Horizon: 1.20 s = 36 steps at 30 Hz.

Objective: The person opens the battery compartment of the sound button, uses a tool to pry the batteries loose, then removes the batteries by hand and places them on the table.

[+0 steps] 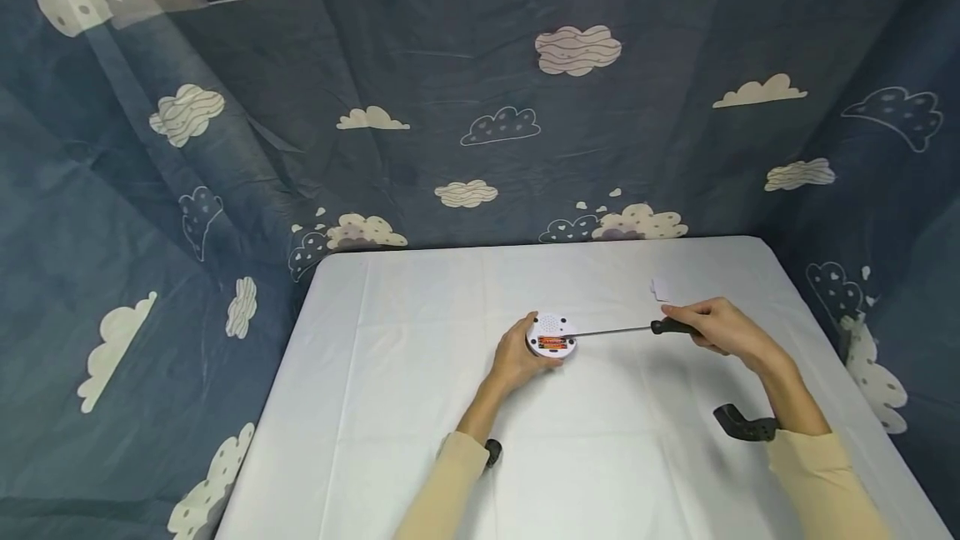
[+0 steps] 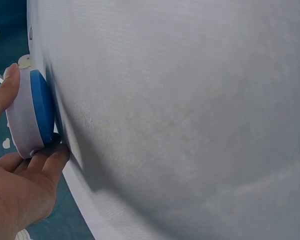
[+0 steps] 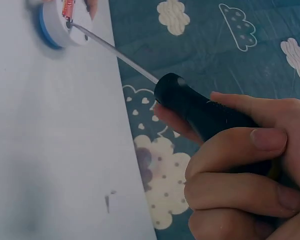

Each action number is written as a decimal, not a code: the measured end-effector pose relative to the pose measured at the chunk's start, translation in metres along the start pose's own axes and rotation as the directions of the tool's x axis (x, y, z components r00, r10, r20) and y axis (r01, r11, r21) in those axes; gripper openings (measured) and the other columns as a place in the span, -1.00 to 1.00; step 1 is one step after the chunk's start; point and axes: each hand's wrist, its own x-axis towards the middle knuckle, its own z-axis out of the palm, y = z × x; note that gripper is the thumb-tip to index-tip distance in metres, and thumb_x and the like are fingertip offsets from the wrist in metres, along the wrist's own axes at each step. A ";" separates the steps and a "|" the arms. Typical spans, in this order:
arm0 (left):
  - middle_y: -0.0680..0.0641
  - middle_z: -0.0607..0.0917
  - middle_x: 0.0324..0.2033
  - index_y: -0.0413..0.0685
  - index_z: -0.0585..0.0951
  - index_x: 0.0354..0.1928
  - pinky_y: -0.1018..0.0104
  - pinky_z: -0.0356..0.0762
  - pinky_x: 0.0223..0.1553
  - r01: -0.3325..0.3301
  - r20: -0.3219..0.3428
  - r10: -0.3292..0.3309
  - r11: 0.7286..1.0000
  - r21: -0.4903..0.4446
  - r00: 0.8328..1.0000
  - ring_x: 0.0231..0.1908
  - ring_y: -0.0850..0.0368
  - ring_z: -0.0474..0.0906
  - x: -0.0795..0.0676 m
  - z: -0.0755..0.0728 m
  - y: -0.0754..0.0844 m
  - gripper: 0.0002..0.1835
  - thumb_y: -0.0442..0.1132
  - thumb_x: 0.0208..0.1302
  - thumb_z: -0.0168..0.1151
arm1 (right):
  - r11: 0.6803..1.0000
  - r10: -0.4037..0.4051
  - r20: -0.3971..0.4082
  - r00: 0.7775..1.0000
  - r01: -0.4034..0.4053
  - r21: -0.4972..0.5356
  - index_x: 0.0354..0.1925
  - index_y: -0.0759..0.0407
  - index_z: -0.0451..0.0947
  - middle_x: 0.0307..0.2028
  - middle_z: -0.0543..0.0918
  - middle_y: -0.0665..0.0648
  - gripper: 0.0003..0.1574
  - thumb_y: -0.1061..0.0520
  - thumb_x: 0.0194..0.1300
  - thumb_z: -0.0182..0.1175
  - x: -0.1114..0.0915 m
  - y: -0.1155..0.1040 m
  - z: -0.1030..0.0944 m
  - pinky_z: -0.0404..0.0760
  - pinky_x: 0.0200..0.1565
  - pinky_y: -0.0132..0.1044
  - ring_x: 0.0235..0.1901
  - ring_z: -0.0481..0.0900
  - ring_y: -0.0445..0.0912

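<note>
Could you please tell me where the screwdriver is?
In the head view, the screwdriver is right of centre, in the right hand, tip at the white device.

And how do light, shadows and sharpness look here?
Head: bright table with soft shadows; left wrist: greyer, a broad curved shadow running down from the device; right wrist: dim, screwdriver outline clear, blurry shadow lower left.

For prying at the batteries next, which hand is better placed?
Probably the right hand: it grips the screwdriver, whose tip is right by the batteries. The left hand is occupied, holding the round gadget by its sides.
</note>
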 end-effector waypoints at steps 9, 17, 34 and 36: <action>-0.21 0.48 0.45 -0.19 0.29 0.54 -0.01 0.34 0.51 0.006 0.005 -0.006 1.000 -0.004 1.000 0.45 -0.16 0.41 0.000 0.000 -0.002 0.13 -0.11 -0.06 0.71 | 0.999 0.019 0.051 0.999 -0.017 -0.032 0.25 0.38 0.55 -0.71 0.25 -0.11 -0.14 -0.35 0.46 0.16 -0.006 -0.012 -0.003 0.19 -0.63 -0.35 -0.71 0.13 -0.21; -0.21 0.48 0.45 -0.19 0.29 0.54 0.01 0.34 0.51 0.002 0.004 -0.002 1.000 0.003 1.000 0.45 -0.15 0.41 -0.002 0.000 0.000 0.12 -0.12 -0.05 0.71 | 0.997 -0.073 0.050 0.996 0.074 -0.024 0.12 0.35 0.60 -0.64 0.34 -0.05 -0.48 -0.06 0.47 0.23 -0.009 -0.019 -0.003 0.26 -0.67 -0.40 -0.70 0.23 -0.23; -0.22 0.48 0.44 -0.21 0.30 0.53 0.01 0.33 0.51 -0.014 -0.008 0.014 1.000 0.007 1.000 0.45 -0.16 0.41 -0.002 0.000 0.001 0.13 -0.14 -0.09 0.72 | 0.993 -0.080 -0.011 0.997 0.078 -0.090 0.10 0.33 0.62 -0.65 0.40 -0.03 -0.45 -0.11 0.44 0.26 -0.009 -0.039 -0.001 0.30 -0.68 -0.40 -0.72 0.27 -0.20; -0.22 0.47 0.45 -0.22 0.30 0.53 0.01 0.33 0.51 -0.014 -0.005 0.014 1.000 0.003 1.000 0.46 -0.16 0.41 -0.002 0.000 0.001 0.13 -0.14 -0.08 0.72 | 0.992 -0.083 -0.015 0.996 0.082 -0.093 0.09 0.33 0.62 -0.65 0.40 -0.03 -0.46 -0.10 0.44 0.26 -0.009 -0.040 0.000 0.30 -0.68 -0.39 -0.72 0.27 -0.20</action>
